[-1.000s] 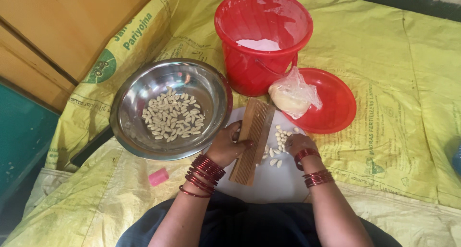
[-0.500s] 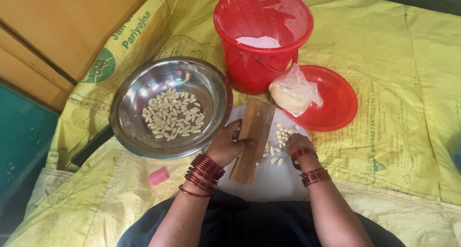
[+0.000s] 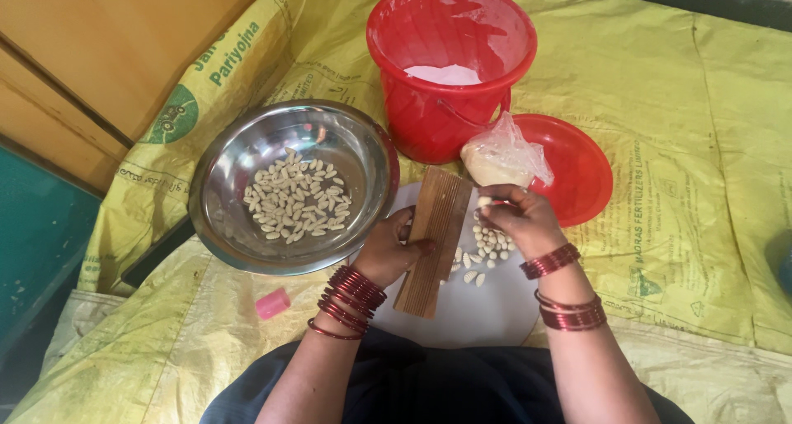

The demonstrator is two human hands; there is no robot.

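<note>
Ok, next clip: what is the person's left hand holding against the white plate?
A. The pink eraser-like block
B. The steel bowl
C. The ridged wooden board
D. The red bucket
C: the left hand grips the ridged wooden board along its edge, propped on the white plate, while the right hand pinches a small pale dough piece beside it.

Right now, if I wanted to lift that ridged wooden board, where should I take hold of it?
Probably by the long edges of the ridged wooden board, near its lower end, coming from the person's side. It is narrow and slanted, the left hand already steadies its left edge, and that lower end lies free on the white plate.
</note>
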